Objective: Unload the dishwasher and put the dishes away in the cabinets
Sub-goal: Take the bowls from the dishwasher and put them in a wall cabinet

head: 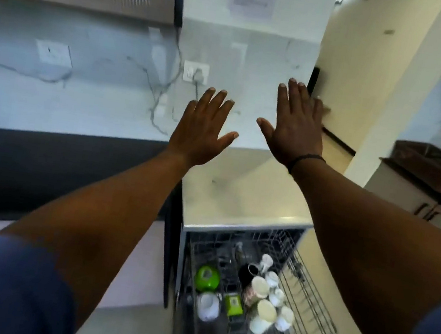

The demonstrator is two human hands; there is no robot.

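You stand facing a marble wall (105, 88) with both arms stretched out in front of you at about chest height, above a pale countertop (237, 197). Below the counter's near edge the dishwasher (182, 246) is open, and its wire rack (314, 316) is pulled out toward you, still loaded. Nothing appears to have been unloaded yet, so you seem to be at the very start of the job. In the rack sit a round green bowl (207, 277), a white cup (208, 306) turned upside down, a small green piece (234, 304), a dark mug (249, 273) and a cluster of cream and white cups (263, 317) packed close together on the right side. Your left hand (201, 133) is raised with the palm facing away, fingers straight and spread, touching and holding nothing. Your right hand (295, 129), with a dark band at the wrist, is the same: flat, fingers straight, empty. The next move likely calls for lowering a hand well down to the rack and closing it around one cup.
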